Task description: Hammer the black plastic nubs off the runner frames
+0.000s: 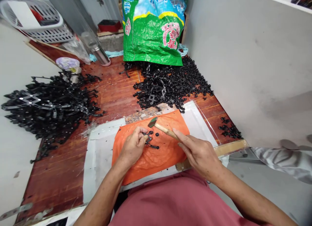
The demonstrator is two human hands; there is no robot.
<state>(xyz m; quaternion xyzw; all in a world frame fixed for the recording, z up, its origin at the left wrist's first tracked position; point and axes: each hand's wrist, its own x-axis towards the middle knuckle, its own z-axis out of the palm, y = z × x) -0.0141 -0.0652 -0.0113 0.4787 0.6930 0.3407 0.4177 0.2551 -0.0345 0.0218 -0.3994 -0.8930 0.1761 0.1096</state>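
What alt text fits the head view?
A person's right hand holds a wooden-handled hammer over an orange cloth, while the left hand holds a black linked piece. Beyond lie heaps of black pieces and a green bag.

Linked piece [153, 147] sat in my left hand [133, 144], above cloth [168, 157]. Hammer [165, 129] lay in my right hand [203, 154], head just beyond and right of left grip. Loose part [157, 134] lay right of left grip. Left heap [53, 105] spread on table [60, 174], far heap [168, 89] beyond my grip, bag [153, 40] behind it; small pile [230, 128] beyond right hand, rightward.
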